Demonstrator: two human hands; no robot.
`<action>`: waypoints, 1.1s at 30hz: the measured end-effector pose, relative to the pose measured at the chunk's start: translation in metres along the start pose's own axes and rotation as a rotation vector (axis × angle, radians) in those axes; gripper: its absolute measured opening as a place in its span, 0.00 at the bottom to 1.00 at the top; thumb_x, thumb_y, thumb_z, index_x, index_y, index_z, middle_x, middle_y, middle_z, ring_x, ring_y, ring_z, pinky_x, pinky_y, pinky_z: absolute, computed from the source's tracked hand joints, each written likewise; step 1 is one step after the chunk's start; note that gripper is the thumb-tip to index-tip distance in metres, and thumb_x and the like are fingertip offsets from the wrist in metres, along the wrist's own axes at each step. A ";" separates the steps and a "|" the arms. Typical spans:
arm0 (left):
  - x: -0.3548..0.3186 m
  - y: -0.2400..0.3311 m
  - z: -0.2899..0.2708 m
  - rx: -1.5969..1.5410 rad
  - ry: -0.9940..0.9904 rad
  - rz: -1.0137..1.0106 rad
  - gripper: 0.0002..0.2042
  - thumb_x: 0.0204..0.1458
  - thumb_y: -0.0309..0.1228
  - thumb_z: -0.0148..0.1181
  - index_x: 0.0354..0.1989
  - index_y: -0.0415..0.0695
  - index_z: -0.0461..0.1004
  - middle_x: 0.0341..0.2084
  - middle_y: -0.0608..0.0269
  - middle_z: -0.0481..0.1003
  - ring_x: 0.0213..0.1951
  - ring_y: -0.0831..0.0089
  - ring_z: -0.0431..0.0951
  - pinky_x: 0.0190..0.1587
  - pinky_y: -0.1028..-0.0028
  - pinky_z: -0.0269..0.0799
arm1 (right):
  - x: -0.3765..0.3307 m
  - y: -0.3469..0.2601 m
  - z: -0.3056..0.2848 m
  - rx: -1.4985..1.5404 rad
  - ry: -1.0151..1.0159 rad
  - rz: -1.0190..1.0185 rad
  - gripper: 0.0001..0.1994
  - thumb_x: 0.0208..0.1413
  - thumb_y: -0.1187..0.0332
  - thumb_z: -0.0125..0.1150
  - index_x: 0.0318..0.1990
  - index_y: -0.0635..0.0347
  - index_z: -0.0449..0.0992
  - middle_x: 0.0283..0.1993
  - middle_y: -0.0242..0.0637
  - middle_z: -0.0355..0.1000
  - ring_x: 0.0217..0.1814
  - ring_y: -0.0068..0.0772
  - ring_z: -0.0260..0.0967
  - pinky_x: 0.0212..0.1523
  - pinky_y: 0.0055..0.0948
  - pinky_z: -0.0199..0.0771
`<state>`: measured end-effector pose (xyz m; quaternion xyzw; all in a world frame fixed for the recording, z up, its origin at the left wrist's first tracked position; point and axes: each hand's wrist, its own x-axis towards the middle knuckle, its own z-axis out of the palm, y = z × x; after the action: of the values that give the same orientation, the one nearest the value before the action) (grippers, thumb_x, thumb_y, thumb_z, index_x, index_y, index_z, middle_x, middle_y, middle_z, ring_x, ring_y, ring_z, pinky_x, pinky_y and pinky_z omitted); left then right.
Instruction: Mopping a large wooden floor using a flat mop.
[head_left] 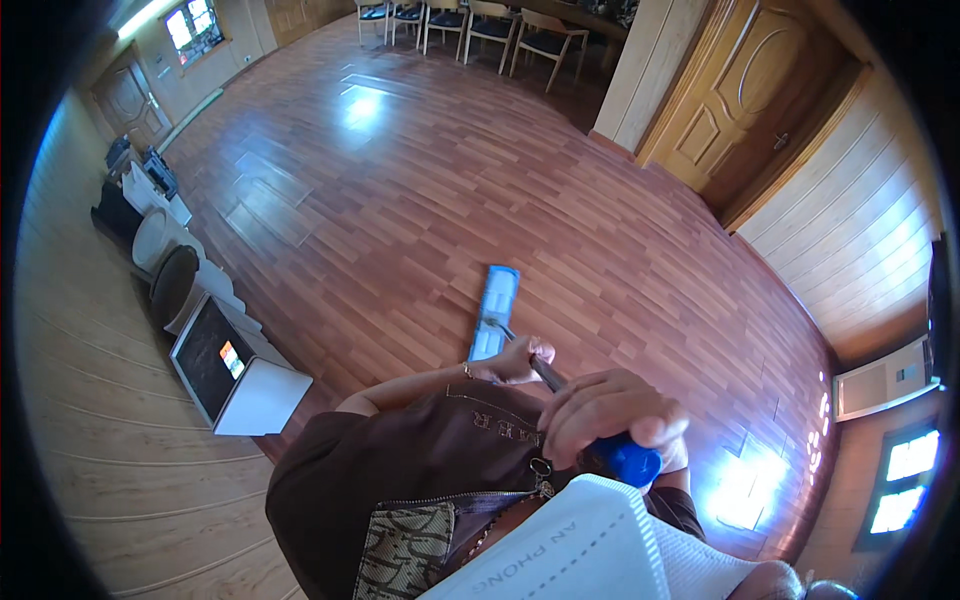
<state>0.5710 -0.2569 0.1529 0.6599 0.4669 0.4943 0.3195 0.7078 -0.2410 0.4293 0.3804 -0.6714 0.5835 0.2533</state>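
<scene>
Both of my hands hold a flat mop with a light blue, rectangular head (497, 300), which lies on the wood-plank floor (400, 215) ahead of me. My left hand (513, 361) is closed round the lower part of the grey handle (547, 374), just in front of my chest. Higher up, my right hand (612, 412) wraps over the top of the handle. A blue end grip (632, 461) sticks out beneath its fingers. The pole slants from my chest down to the middle of the mop head.
Along the left wall stand a white box-shaped appliance with a dark front (272, 392), a white round container (158, 240) and other bins. Several wooden chairs (492, 30) line the far side. A wooden door (745, 90) is at the right, with a white wall unit (885, 380) nearer.
</scene>
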 end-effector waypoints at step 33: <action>-0.039 0.249 -0.178 0.186 0.259 0.733 0.19 0.41 0.25 0.65 0.43 0.40 0.67 0.18 0.67 0.75 0.20 0.72 0.77 0.35 0.62 0.74 | -0.180 0.250 0.014 -0.533 0.107 0.895 0.08 0.39 0.69 0.61 0.28 0.57 0.68 0.26 0.46 0.67 0.32 0.55 0.66 0.30 0.45 0.65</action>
<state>0.4734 -0.3904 0.4140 0.7412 0.2796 0.6103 -0.0004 0.6122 -0.2086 0.1375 -0.0517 -0.8795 0.4621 0.1011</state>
